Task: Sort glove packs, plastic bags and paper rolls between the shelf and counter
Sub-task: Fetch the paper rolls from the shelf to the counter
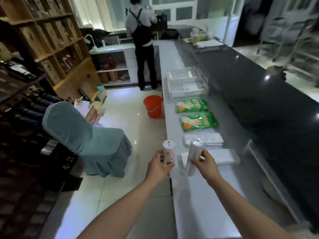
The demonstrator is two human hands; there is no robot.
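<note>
My left hand (159,165) grips a white paper roll (168,150) with a printed label, held upright just left of the counter's edge. My right hand (206,161) grips a second roll (195,152) wrapped in clear plastic, upright above the white counter (189,204). On the counter beyond lie two green glove packs (191,105) (198,121), then a clear pack of plastic bags (207,138) and a flat white pack (224,156) right behind my right hand.
A white wire rack (185,83) stands farther along the counter. An orange bucket (153,108) sits on the floor by the counter. A chair in a teal cover (82,135) stands left. Wooden shelves (43,40) line the left wall. A person (143,42) stands at the far end.
</note>
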